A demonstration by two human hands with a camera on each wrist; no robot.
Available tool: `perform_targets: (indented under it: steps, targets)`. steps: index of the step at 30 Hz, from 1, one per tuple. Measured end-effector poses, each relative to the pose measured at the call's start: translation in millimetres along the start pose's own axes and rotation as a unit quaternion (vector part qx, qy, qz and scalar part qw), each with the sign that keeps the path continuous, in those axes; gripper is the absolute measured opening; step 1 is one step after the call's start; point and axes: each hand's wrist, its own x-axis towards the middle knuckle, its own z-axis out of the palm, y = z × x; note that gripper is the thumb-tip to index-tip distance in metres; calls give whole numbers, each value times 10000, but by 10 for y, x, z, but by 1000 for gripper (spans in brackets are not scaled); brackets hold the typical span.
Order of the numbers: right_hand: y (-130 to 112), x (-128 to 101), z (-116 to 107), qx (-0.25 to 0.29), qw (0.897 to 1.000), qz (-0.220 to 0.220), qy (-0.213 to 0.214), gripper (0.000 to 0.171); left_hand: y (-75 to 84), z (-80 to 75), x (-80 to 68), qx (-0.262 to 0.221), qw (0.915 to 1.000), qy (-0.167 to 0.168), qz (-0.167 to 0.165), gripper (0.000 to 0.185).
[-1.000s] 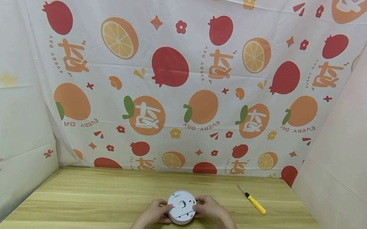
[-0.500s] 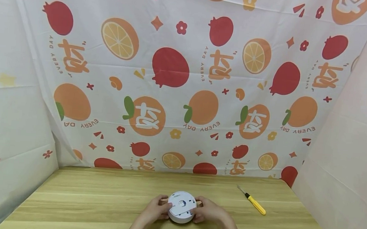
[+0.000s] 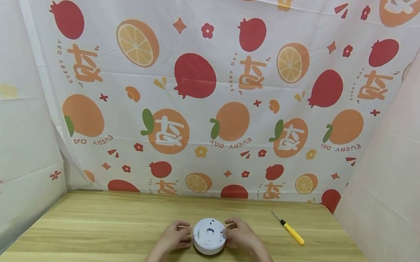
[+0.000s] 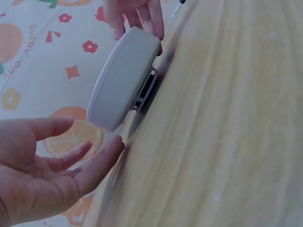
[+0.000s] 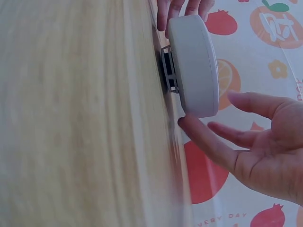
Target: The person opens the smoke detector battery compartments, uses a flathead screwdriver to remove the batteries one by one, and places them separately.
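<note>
Cupping the air on either side of a round white device (image 3: 206, 242), our two hands frame it on the desk (image 3: 117, 225), just in front of us. Its flat face, with a hole in the middle, is turned up, probably so that we can see the slots and markings there. A small slotted frame (image 5: 169, 70) shows under it in both wrist views and seems to prop the body off the wood, leaving a gap beneath the rim. That gap likely explains why our lower fingertips reach so low.

The fingers of our left hand (image 3: 176, 237) are spread and gently bent, just beside the wall, with hold of nothing. Those of our right hand (image 3: 242, 236) are likewise well parted and grip nothing; one fingertip comes so close to the lower edge that we cannot tell whether it touches.

The screwdriver (image 3: 292, 233) lies well apart to our right, its yellow handle angled towards us, which we judge leaves it within easy reach without crowding our hands.
</note>
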Motion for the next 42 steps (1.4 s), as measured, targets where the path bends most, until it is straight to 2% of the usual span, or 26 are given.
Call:
perform_targets:
  steps: [5, 10, 15, 19, 27, 42]
  targets:
    - [-32, 0, 3, -107, 9997, 191, -142, 40, -28, 8, 38, -64, 9994, -316, 111, 45]
    - [-30, 23, 21, -202, 9997, 146, -87, 37, -59, 39, 67, -264, 9979, -581, 68, 46]
    - [-7, 38, 15, -83, 9999, 75, -29, 39, -48, 74, 30, -520, 9955, -754, -232, 45]
    - [3, 19, 4, 161, 9997, 146, -143, 41, -10, 106, -21, -640, 9926, -890, -528, 48]
    - [31, 0, -3, 486, 9984, 76, -277, 43, -22, 126, -51, -569, 9927, -803, -701, 43]
    - [71, -52, -48, 576, 9969, 103, -520, 43, -32, 234, -130, -510, 9963, -407, -551, 43]
